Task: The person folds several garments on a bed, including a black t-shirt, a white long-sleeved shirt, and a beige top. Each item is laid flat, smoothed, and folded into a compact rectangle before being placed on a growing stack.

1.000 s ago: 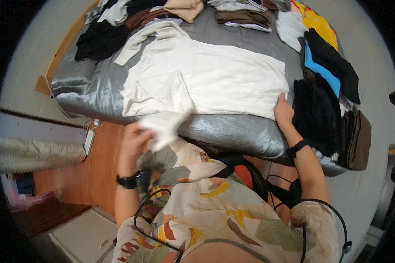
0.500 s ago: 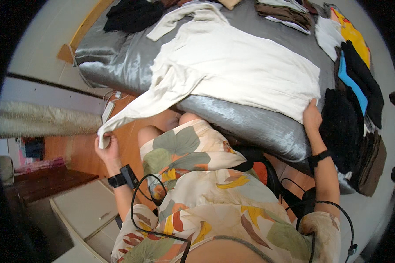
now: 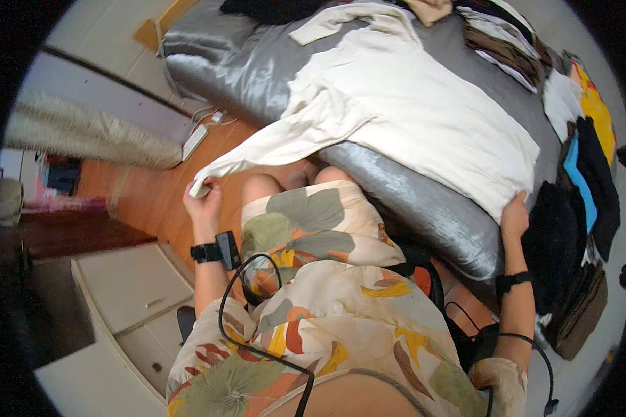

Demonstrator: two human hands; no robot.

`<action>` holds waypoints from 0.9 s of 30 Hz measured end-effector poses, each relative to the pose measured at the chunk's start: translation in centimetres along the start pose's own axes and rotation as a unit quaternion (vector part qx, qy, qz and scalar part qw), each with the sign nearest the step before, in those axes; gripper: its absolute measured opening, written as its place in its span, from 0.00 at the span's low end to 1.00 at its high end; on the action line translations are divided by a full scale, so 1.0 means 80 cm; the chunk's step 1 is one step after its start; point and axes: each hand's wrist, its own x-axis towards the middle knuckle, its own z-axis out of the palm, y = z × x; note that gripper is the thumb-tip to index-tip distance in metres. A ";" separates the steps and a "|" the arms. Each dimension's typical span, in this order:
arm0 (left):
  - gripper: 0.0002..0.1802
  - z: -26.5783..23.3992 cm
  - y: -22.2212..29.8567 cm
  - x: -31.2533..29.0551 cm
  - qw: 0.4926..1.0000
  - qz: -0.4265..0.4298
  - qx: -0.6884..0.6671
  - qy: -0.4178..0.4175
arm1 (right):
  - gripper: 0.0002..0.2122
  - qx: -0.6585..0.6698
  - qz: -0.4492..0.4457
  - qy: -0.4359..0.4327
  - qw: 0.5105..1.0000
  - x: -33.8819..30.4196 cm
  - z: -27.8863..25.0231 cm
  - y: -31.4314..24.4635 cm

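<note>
A white long-sleeved sweater (image 3: 410, 97) lies spread over the grey satin bedspread (image 3: 424, 198), its hem toward the right and its far sleeve bent at the back. My left hand (image 3: 204, 201) pinches the cuff of the near sleeve, which stretches off the bed's edge to the left above the floor. At the near right corner of the hem, my right hand (image 3: 515, 217) grips the fabric between thumb and fingers. The hidden side of each grip does not show.
Folded brown and white clothes (image 3: 497, 48) lie at the back right. Dark, blue and yellow garments (image 3: 584, 174) line the right side. A black garment (image 3: 275, 8) lies at the far left of the bed. A power strip (image 3: 196, 141) rests on the floor; a cabinet (image 3: 129, 278) stands lower left.
The view has turned, so the bed and sweater sit further right in the picture. Both hands keep their hold on the cuff and the hem; the sweater stays spread much as before.
</note>
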 end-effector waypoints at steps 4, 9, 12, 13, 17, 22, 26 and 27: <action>0.12 0.012 -0.005 -0.014 0.997 -0.002 0.070 0.023 | 0.20 -0.031 -0.015 0.019 0.999 0.006 0.007 0.005; 0.18 0.021 -0.003 -0.020 0.991 -0.022 0.119 -0.059 | 0.20 0.058 0.088 -0.003 0.994 0.010 0.006 0.002; 0.21 0.016 0.000 -0.012 0.989 -0.046 0.103 -0.094 | 0.21 0.030 0.040 0.004 0.999 0.006 0.004 0.003; 0.21 0.013 0.001 -0.010 0.991 -0.042 0.102 -0.077 | 0.22 0.000 0.012 0.015 1.000 0.005 0.005 0.004; 0.21 0.002 0.003 -0.002 0.985 -0.040 0.115 -0.119 | 0.26 0.004 -0.011 0.023 1.000 0.006 0.010 0.010; 0.20 0.027 -0.005 -0.001 0.988 -0.021 0.128 -0.090 | 0.18 -0.004 -0.004 0.030 1.000 0.009 0.015 0.010; 0.17 0.104 -0.030 0.017 0.975 -0.014 0.175 -0.133 | 0.15 0.020 -0.029 0.027 0.999 -0.001 0.004 0.007; 0.18 0.133 -0.035 0.026 0.958 -0.027 0.217 -0.187 | 0.14 0.016 -0.044 0.035 0.998 -0.003 0.002 0.005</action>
